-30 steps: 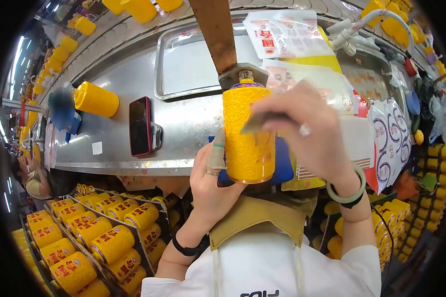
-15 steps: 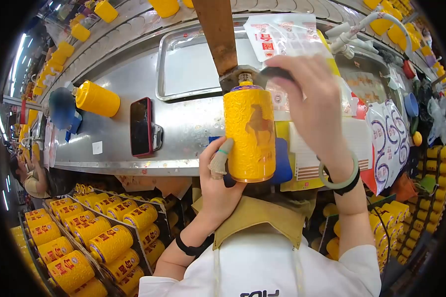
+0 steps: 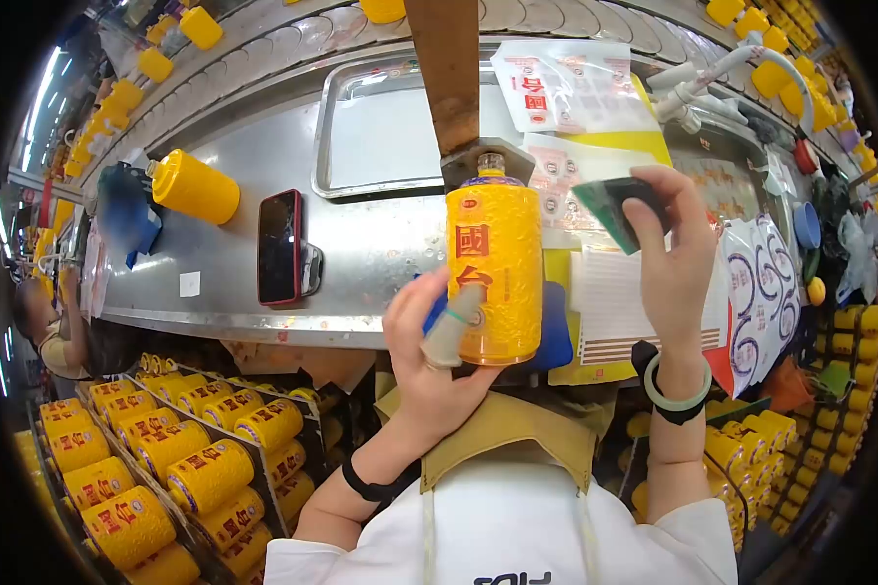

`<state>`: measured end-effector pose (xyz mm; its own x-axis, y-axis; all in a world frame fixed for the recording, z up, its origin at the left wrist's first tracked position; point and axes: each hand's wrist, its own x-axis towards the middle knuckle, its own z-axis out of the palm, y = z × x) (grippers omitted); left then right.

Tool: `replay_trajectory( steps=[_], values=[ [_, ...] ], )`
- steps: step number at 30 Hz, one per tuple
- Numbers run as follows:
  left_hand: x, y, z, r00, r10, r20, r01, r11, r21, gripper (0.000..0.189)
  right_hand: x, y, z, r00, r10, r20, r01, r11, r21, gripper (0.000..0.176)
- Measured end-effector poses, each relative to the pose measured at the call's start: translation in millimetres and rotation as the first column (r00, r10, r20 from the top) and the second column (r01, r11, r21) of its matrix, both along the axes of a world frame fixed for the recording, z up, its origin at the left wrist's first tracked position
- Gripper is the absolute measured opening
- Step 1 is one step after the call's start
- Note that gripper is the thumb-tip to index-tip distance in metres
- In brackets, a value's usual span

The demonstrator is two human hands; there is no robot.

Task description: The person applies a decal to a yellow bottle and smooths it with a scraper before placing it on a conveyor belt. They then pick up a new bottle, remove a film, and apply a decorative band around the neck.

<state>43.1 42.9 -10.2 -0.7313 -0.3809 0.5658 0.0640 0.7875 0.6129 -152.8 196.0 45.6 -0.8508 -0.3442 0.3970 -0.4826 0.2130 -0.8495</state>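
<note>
A yellow embossed bottle [image 3: 496, 263] with red characters facing up lies in front of me, its clear neck pointing away at a bracket under a brown post [image 3: 446, 78]. My left hand [image 3: 439, 341] is wrapped round the lower left side of the bottle, a pale cover on one finger. To the right of the bottle, my right hand [image 3: 668, 239] pinches a dark green flat scraper-like piece [image 3: 619, 210], held apart from the bottle. Under the bottle's lower right side shows a blue pad [image 3: 556, 327].
Left on the metal table are another yellow bottle [image 3: 195, 187] and a phone [image 3: 280, 246]. A metal tray [image 3: 320, 156] lies behind. Label sheets [image 3: 566, 88] are at the right. Crates of yellow bottles flank me. A person [image 3: 60, 327] is at far left.
The bottle has turned from its horse picture to its red characters. My right hand has moved right and down, away from the bottle's neck, with the green piece now visible.
</note>
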Motion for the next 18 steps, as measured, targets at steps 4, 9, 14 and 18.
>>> replay_trajectory(
  steps=[4,9,14,18],
  values=[
    [-7,-4,-3,0.982,-0.061,0.179,-0.006,0.936,0.351,0.108,12,-5,5,0.996,0.093,0.001,-0.093,0.995,0.04,0.025],
    [-10,1,-10,0.999,-0.012,0.035,-0.002,0.933,0.36,0.109,22,-23,25,0.903,0.374,-0.21,-0.335,0.921,0.202,0.031],
    [-6,-1,-3,0.995,-0.016,0.101,-0.013,0.961,0.275,0.104,8,-50,17,0.822,0.484,-0.299,-0.378,0.858,0.349,0.027],
    [-6,-1,-6,0.998,-0.02,0.054,0.001,0.946,0.324,0.103,-19,-64,17,0.746,0.31,-0.589,-0.171,0.944,0.281,0.024]
  ],
)
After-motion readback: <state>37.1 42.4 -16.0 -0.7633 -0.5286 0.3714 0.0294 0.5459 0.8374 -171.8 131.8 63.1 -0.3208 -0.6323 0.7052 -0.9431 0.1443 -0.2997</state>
